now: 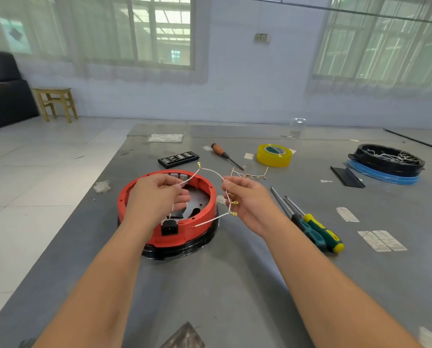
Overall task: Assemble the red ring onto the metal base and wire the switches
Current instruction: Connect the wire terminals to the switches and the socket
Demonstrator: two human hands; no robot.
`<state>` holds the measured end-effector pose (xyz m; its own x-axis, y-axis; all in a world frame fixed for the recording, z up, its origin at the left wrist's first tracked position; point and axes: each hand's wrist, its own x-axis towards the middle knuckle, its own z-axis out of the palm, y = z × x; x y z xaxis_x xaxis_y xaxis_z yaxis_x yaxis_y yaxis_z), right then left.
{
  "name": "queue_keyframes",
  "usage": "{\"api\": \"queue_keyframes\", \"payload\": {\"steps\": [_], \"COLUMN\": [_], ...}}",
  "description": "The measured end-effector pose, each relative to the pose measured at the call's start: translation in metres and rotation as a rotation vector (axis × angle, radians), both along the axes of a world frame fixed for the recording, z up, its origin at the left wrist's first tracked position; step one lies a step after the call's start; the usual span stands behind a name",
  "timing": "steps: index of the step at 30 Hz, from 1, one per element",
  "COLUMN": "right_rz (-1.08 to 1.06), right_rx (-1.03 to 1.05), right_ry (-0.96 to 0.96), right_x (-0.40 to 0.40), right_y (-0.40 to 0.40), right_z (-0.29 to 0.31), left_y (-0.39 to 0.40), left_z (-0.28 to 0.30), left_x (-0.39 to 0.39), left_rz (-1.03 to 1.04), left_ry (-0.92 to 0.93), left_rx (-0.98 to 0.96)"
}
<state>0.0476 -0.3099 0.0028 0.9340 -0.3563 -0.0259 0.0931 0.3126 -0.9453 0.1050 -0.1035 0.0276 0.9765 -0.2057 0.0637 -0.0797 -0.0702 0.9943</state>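
1. The left hand (157, 197) holds thin white wires (211, 170) in a pinching grip, above the round red plastic ring (204, 214).
2. The right hand (247, 202) pinches the same wires' other ends, its grip closed on strands tipped with small yellow terminals (234, 213) (just right of the ring).
3. The ring sits on a glossy black round base (204, 243), a black power socket (169, 227) on its near wall.
4. The grey bench (235, 285) also carries a yellow tape roll (274, 154), a wooden-handled screwdriver (225, 155) and two green-and-yellow screwdrivers (317, 229).
5. Behind stand a pale wall, curtained windows and a wooden stool (55, 102).
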Motion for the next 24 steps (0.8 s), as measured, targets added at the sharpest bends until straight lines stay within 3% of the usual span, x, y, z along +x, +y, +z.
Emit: {"api": "queue_keyframes", "payload": {"steps": [3,7,10,18,24], "right_rz": [-0.024,-0.050,-0.053,-0.044,-0.009], "right_rx": [0.013,-0.067,-0.091,-0.109,-0.109], "right_ry": [-0.016,-0.008,-0.004,-0.021,-0.040], "right_x": [0.002,0.004,0.005,0.002,-0.001], "right_y": [0.002,0.004,0.005,0.008,0.013], "right_z": [-0.004,-0.005,-0.005,-0.005,-0.003], "left_y": [-0.001,-0.002,-0.003,-0.005,0.001], "left_z": [-0.004,-0.005,-0.002,-0.004,-0.005], "left_x": [0.002,-0.001,-0.005,-0.006,-0.002], "left_rz": [0.005,0.112,0.182,0.283,0.216], "left_ry": [-0.081,-0.367,-0.494,-0.651,-0.510], "left_rx": [0.155,0.479,0.619,0.644,0.533]}}
